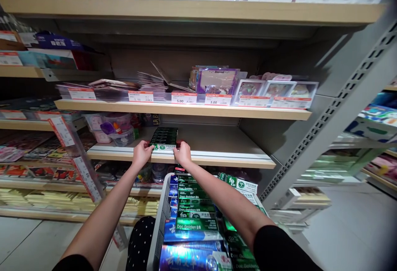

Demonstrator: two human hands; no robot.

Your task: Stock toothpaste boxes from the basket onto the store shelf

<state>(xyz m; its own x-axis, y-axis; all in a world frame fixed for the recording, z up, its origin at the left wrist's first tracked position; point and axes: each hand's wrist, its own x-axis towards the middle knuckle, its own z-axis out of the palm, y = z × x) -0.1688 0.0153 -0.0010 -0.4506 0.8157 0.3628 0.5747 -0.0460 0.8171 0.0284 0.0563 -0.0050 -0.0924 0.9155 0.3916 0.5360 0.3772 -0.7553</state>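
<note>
**Both hands on toothpaste boxes at the shelf edge**

The wooden shelf (217,157) carries a stack of dark green toothpaste boxes (163,137) at its front edge; their small print is unreadable. Below, a wire cart (156,225), cut off by the frame, holds Doc Golden toothpaste boxes (194,209). The left hand (142,154) and right hand (182,153) grip the stack's two ends.

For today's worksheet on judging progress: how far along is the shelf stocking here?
Done: a row of green boxes already lies on the shelf. In hand: the left hand and right hand grip the front box at its ends. Left: the cart below is full of toothpaste boxes.
</note>
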